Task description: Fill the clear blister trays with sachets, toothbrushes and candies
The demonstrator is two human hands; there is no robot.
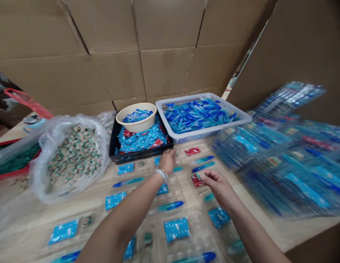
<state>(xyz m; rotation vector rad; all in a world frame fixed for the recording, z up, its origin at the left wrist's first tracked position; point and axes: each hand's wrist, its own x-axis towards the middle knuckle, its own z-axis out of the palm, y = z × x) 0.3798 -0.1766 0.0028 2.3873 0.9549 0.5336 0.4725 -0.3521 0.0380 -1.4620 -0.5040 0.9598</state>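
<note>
My right hand [215, 182] is closed in a pinch on a small striped piece [199, 176], beige and green, just above a red packet [196, 181] in a clear plastic tray. Just in front of the black tray [139, 157], my left hand [168, 161] reaches down with its fingers drawn together over another clear compartment. Whatever its fingertips hold is hidden. Around both hands lie clear trays with blue packets [177, 229] and slim, pointed blue pieces [170, 206]. One such piece [203, 166] lies beyond my right hand.
A plastic bag [40, 182] of striped pieces stands at left, beside a red-rimmed container [11, 178]. A cream bowl [137, 126] sits on the packets in the black tray. The white basket [203, 136] holds blue pieces. Filled clear packs [282, 171] are stacked at right. Cardboard [170, 69] walls the back.
</note>
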